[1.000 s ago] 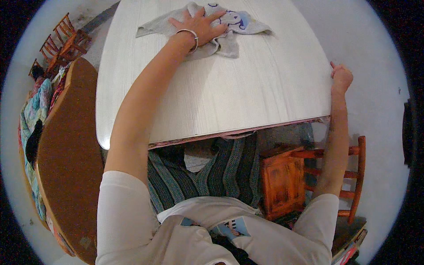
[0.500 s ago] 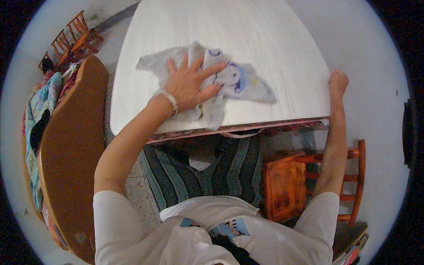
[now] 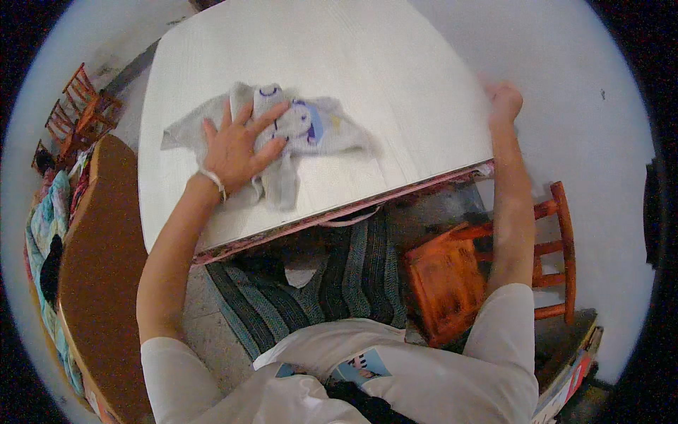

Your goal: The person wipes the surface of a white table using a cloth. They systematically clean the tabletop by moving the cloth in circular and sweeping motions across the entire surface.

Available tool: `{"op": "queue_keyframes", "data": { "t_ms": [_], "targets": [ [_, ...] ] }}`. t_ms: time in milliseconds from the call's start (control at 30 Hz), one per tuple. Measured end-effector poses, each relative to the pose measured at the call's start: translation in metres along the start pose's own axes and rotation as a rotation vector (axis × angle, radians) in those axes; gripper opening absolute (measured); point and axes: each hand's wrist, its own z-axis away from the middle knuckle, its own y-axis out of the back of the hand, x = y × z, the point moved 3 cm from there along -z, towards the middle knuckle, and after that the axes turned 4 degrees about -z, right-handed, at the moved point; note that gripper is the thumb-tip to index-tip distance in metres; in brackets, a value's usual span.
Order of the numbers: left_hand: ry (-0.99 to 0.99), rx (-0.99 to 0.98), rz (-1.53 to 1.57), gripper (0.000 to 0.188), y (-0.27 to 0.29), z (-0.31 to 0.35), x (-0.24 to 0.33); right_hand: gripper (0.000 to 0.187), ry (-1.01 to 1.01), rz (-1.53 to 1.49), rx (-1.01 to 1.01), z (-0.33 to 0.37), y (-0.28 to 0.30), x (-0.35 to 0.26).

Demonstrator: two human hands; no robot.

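Observation:
My left hand (image 3: 236, 150) lies flat with fingers spread on a crumpled grey cloth (image 3: 332, 134) with a blue and purple printed figure. Under the palm, the cloth rests on the white wood-grain tabletop (image 3: 381, 78), its corners fanned out to either side. A pale band circles my left wrist. At the right-hand edge of the table my right hand (image 3: 506, 104) is closed, its fingers curled at the rim; they are slightly blurred and partly hidden.
An orange-brown wooden chair (image 3: 452, 283) stands by my right side, near the white wall (image 3: 572, 106). To the left is a brown curved panel (image 3: 99, 283) with colourful bedding (image 3: 46, 226) behind it. Small wooden chairs (image 3: 85, 106) stand at the far left.
The view has turned, so table and cloth appear further left and tilted. My left hand stays spread on the cloth, and my right hand stays closed at the table's edge.

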Motion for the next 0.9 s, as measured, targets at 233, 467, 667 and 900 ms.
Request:
{"op": "queue_keyframes", "data": {
  "t_ms": [233,467,667,900],
  "targets": [
    [0.195,0.08,-0.071,0.059,-0.028,-0.11,-0.025,0.027,0.177,0.402,-0.132,0.019,-0.021,-0.015],
    [0.233,0.076,-0.124,0.059,-0.03,-0.113,-0.011,0.031,0.306,0.423,-0.126,0.027,-0.021,-0.02],
    [0.038,0.064,-0.006,0.057,-0.013,-0.031,0.011,0.033,0.075,0.149,-0.128,0.026,-0.017,-0.016],
    [-0.053,-0.028,0.049,0.059,0.009,0.055,0.019,0.03,-0.14,-0.132,-0.044,0.031,-0.019,-0.022]
  ]
}}
